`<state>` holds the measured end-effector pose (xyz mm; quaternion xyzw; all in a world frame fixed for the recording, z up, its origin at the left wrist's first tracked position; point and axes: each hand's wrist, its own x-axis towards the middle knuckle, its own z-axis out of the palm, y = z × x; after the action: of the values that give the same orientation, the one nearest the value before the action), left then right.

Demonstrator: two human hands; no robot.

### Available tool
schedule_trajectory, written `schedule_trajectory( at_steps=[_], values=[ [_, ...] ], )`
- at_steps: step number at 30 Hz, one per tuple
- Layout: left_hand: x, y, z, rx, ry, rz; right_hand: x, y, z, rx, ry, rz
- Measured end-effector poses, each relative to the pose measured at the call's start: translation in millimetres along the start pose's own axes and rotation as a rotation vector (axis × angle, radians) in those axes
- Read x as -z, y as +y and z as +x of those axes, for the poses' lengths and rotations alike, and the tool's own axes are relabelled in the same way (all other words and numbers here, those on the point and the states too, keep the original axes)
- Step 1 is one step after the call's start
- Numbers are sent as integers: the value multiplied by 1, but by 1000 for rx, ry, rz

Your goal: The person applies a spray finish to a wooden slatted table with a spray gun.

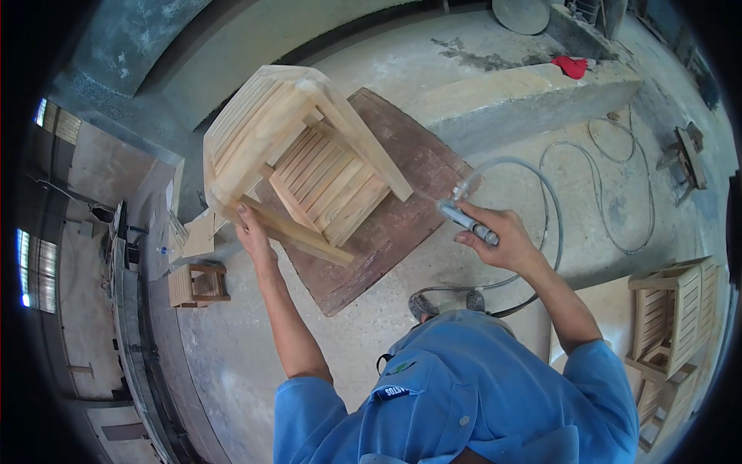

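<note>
A slatted, unpainted wooden stool (267,127) is tipped over a reddish-brown board (421,158), its legs pointing toward me and a lower slatted shelf showing between them. My left hand (255,236) grips the stool at its near left corner, thumb on the wood and the other fingers mostly hidden beneath. In my right hand (502,232) is a silver spray gun (464,219), held right of the stool with its front end toward the legs. The fingers are wrapped round its body. A grey hose (558,224) loops away near the gun.
Another small wooden stool (199,285) stands on the floor at left. Slatted wooden pieces (672,317) are stacked at right. Behind the board runs a low concrete ledge (533,108) with a red cloth (572,66). More hose (599,209) lies on the floor near a small wooden stand (684,158).
</note>
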<state>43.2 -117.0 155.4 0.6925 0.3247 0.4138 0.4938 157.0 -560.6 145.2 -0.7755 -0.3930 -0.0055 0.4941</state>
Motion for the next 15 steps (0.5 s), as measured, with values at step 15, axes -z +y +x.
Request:
schedule_trajectory(
  at_steps=[15],
  values=[
    [-6,18,21,-4,-3,0,-51,-27,73,-9,26,132]
  ],
)
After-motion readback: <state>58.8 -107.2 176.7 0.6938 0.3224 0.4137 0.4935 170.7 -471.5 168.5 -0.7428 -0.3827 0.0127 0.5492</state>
